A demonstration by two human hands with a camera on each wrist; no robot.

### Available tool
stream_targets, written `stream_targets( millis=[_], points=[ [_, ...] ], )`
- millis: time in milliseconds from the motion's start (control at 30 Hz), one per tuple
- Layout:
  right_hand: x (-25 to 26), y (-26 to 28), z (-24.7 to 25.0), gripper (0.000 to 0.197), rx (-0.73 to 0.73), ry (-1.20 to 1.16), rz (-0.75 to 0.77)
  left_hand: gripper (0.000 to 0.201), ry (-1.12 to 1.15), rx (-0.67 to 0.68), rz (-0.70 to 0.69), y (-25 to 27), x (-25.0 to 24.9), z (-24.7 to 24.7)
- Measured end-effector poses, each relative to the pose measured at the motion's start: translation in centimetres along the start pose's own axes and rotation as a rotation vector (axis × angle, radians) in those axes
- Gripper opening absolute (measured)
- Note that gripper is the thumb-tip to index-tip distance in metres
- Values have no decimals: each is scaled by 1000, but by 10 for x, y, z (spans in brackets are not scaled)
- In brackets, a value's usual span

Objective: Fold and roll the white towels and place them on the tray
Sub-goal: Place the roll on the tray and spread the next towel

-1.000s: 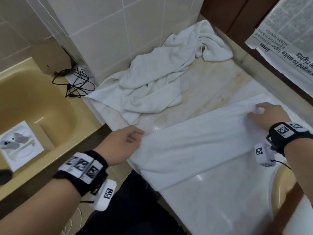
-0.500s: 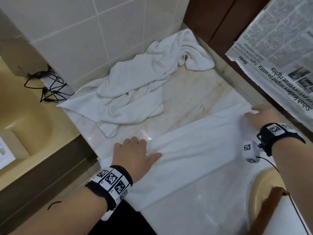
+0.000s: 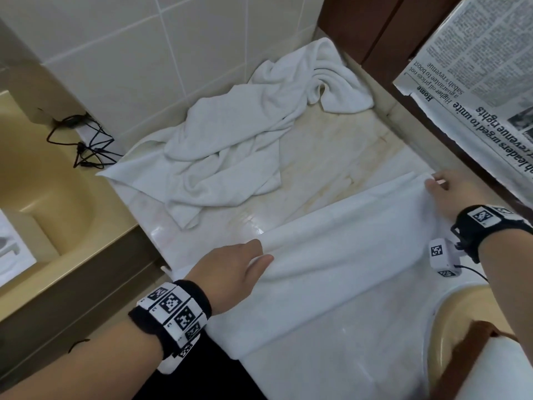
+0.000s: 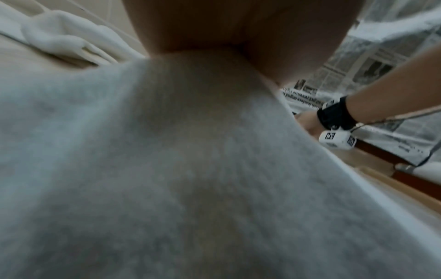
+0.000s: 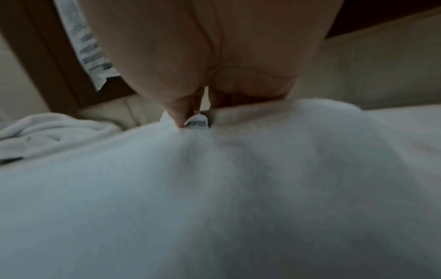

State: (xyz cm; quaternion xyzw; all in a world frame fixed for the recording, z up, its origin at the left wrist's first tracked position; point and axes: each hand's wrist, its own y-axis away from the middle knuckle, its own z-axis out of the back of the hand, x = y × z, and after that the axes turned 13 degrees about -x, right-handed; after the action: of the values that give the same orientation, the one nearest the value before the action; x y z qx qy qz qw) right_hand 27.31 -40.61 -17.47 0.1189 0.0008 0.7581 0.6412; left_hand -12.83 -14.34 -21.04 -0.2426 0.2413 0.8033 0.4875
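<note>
Marble counter (image 3: 331,168): left hand (image 3: 230,269), right hand (image 3: 458,194) each grip folded towel (image 3: 346,255) ends.

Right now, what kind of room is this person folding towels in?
Most likely a bathroom. The flat white towel lies on a marble counter beside a beige sink basin, white wall tiles rise behind it, and a yellowish bathtub sits to the left.

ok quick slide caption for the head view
Both hands, left hand and right hand, grip opposite ends of a folded white towel on the marble counter, crumpled towel behind.
</note>
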Motion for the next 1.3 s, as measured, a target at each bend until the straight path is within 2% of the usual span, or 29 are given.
stream_targets(
  millis=[100,200,233,333,467,567,667,767,867,967,1033,1133,1300],
  points=[
    [17,7,4,37,-7,5,-5,38,61,-111,64,1,0,11],
    [22,1,-3,36,24,13,-53,37,-112,-124,163,-7,8,10],
    [22,-4,-6,34,37,11,-74,38,-187,-105,153,-9,11,8],
    [23,-10,-15,29,43,-9,-104,50,-313,-121,10,-9,21,-3],
    [20,-14,-23,25,19,-8,-107,40,-283,-280,-81,-2,30,-11],
    [19,-13,-24,22,12,-29,-123,37,-277,-358,-91,2,32,-16],
    [16,-12,-24,20,6,-56,-152,32,-349,-372,-30,6,27,-17],
    [17,-9,-19,31,22,-116,-155,34,-366,-397,-26,6,10,-16],
    [13,1,-7,41,41,-183,-134,47,-311,-293,-155,12,-10,-23],
    [1,15,8,38,76,-188,-130,87,-368,-35,-164,16,-22,-32],
    [-9,23,15,30,106,-135,-135,109,-406,63,-137,15,-22,-36],
    [-22,35,20,28,131,-36,-132,120,-410,93,-144,15,-19,-40],
    [-32,40,21,19,105,-9,-122,136,-444,143,-151,16,-19,-37]
  ],
)
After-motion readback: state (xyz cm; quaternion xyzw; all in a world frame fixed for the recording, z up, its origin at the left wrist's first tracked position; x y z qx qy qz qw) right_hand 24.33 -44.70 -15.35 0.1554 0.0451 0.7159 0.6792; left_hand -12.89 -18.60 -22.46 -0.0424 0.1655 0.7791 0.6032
